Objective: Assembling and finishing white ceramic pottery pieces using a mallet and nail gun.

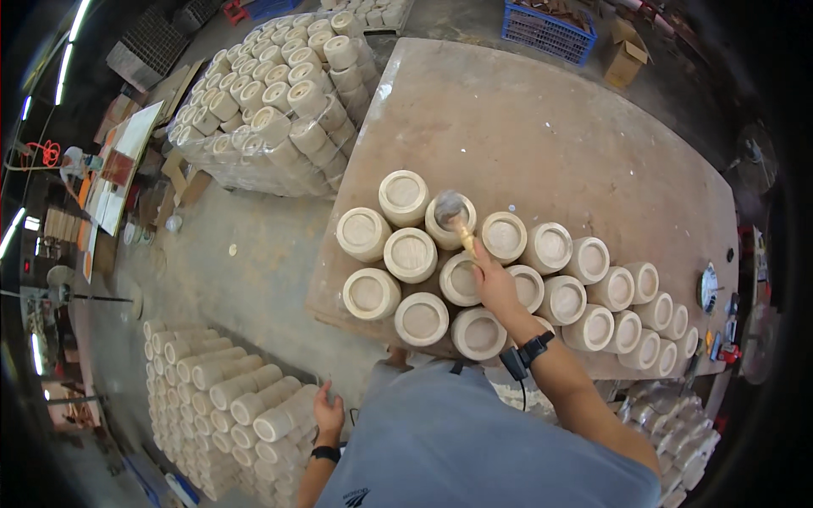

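Observation:
My right hand (pixel 491 284) is closed round the pale wooden handle of a round brush (pixel 460 227). Its greyish bristle head, slightly blurred, rests on or just over the recessed top of a round wooden block (pixel 442 237). Similar pale blocks stand upright around it, each with a circular recess, such as one wooden block (pixel 404 196) at the far left of the group and another wooden block (pixel 478 332) near my body. My left hand (pixel 329 411) hangs low at my left side, fingers apart and holding nothing, beside a stack of wooden cylinders (pixel 262 411).
The blocks stand on a large brown table (pixel 508 118). Beyond its left edge is a wrapped pile of wooden blocks (pixel 279 93). A blue crate (pixel 549 32) and a cardboard box (pixel 625 55) lie past the far edge. More wrapped pieces (pixel 673 427) sit at lower right.

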Action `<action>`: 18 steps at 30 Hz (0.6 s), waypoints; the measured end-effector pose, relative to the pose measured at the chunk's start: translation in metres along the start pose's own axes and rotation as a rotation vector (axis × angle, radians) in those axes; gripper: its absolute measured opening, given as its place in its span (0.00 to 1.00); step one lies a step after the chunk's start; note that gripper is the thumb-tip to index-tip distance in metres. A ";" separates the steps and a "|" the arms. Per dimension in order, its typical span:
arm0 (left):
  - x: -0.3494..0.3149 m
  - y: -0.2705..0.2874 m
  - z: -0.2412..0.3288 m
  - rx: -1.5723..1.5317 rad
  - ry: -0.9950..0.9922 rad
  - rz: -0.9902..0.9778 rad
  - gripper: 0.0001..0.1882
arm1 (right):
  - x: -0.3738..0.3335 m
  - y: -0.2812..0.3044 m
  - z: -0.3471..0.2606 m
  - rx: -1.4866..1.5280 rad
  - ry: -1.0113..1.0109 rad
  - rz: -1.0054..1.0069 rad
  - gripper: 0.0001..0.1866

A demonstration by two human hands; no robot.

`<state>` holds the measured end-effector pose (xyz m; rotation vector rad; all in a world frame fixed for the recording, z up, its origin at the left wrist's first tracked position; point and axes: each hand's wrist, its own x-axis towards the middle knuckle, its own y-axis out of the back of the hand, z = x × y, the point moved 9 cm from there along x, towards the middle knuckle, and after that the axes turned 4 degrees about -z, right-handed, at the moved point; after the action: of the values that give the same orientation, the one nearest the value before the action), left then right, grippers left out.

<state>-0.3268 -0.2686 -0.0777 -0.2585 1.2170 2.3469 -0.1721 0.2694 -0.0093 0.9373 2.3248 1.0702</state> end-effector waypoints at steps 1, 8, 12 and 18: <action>0.005 0.001 -0.003 0.001 -0.006 -0.004 0.24 | 0.001 -0.003 0.004 -0.001 -0.005 0.006 0.35; 0.066 0.006 -0.014 -0.001 -0.117 -0.071 0.23 | -0.013 0.028 -0.033 0.115 0.010 0.103 0.32; 0.120 0.012 -0.019 -0.047 -0.215 -0.111 0.24 | -0.059 0.047 -0.108 0.207 0.241 0.350 0.34; 0.189 0.024 -0.016 -0.102 -0.278 -0.245 0.24 | -0.082 -0.031 -0.089 0.055 -0.086 0.198 0.34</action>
<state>-0.5033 -0.2314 -0.1410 -0.1023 0.8824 2.1489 -0.1821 0.1512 0.0283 1.2311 2.2376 1.0232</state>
